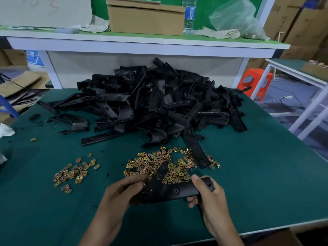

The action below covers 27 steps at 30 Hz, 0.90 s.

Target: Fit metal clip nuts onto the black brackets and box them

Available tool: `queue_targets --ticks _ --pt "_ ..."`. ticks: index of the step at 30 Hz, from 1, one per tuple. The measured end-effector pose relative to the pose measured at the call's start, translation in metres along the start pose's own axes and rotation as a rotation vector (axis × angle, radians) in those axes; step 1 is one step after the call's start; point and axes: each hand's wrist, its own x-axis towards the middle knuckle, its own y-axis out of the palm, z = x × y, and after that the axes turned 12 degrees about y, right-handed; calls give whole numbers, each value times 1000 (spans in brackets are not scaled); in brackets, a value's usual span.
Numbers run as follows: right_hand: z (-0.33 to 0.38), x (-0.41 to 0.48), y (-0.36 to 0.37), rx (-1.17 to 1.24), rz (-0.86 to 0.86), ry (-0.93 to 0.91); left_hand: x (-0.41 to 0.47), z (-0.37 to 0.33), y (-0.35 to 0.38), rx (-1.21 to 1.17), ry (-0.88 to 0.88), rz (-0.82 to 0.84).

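From the head camera, a brown cardboard box (145, 19) sits on the white shelf (142, 46) above the table, its lid resting slightly askew; what it holds cannot be seen. Beside it stand a clear water bottle (189, 16) and a crumpled clear plastic bag (236, 16).

Both forearms reach in from the bottom edge. The left hand (124, 190) curls its fingers over the left end of a black bracket (170, 190), gripping it. The right hand (207, 196) grips the right end, thumb on top and fingers wrapped beneath. The bracket is held just above the green table (257, 174), at the near edge of the main heap of clip nuts (156, 163).

The bracket is matte black and angled, with one flat arm rising from another and small round holes along it. Many more like it lie tangled in a big pile of brackets (150, 103) at the back of the table. The clip nuts are small, square and brassy, with a shine; a smaller scatter of clip nuts (74, 173) lies to the left.
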Motion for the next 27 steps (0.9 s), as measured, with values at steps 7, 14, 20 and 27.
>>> queue_targets --ticks 7,14,20,27 --pt "-3 2 0 -65 -10 -8 -6 -6 0 135 79 67" --pt "-1 2 1 -63 6 4 -10 -9 -5 169 47 127" --pt "3 2 -1 -87 6 -27 -7 -15 -1 283 108 97" --pt "1 2 2 -69 28 8 -10 -8 2 50 2 7"
